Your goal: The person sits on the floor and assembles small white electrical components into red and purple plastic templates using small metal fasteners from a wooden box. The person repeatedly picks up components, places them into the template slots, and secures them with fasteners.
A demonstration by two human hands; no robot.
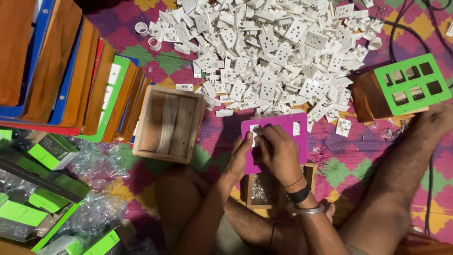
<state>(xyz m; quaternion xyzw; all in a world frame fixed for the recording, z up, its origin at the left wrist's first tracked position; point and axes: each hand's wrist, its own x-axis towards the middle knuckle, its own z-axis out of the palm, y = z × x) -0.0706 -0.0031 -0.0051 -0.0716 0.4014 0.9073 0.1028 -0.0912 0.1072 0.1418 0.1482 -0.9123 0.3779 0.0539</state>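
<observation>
Both hands, left hand (239, 158) and right hand (279, 153), press closed fingers on one magenta plate (283, 125) beside two wooden boxes (169, 123).

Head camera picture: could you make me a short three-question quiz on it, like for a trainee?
1. True or false: both hands rest on the magenta plate.
2. What fills the mat beyond the plate? A) white socket parts B) green boxes
3. What colour is the plate on the wooden box at right?

Key: 1 true; 2 A; 3 green.
</observation>
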